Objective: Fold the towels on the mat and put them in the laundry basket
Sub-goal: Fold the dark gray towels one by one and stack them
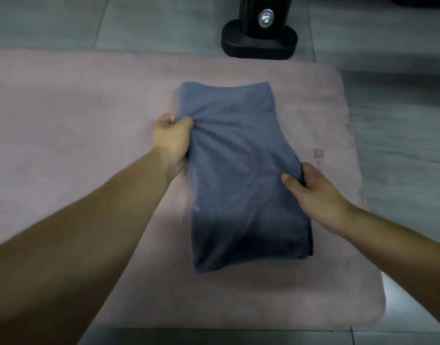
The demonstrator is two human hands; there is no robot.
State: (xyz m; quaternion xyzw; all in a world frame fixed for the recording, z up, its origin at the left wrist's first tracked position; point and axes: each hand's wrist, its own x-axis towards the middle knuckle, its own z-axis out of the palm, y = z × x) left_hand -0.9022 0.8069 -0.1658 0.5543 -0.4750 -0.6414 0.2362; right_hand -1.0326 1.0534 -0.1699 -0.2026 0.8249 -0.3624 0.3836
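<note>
A blue-grey towel lies folded into a long rectangle on the pink mat, towards the mat's right end, its length running away from the person. The left hand grips the towel's left edge about a third of the way down from the far end, thumb on top and fingers curled under, so the cloth bunches into creases there. The right hand holds the right edge nearer the person, thumb pressed on the top surface and the other fingers wrapped round the fold (their tips are hidden beneath the cloth). Layered edges show at the near right corner. A faint logo is printed on the mat just beside the right hand. Beyond the mat, on the grey tiled floor, stands a black stand base with a shiny bolt on its upright.
</note>
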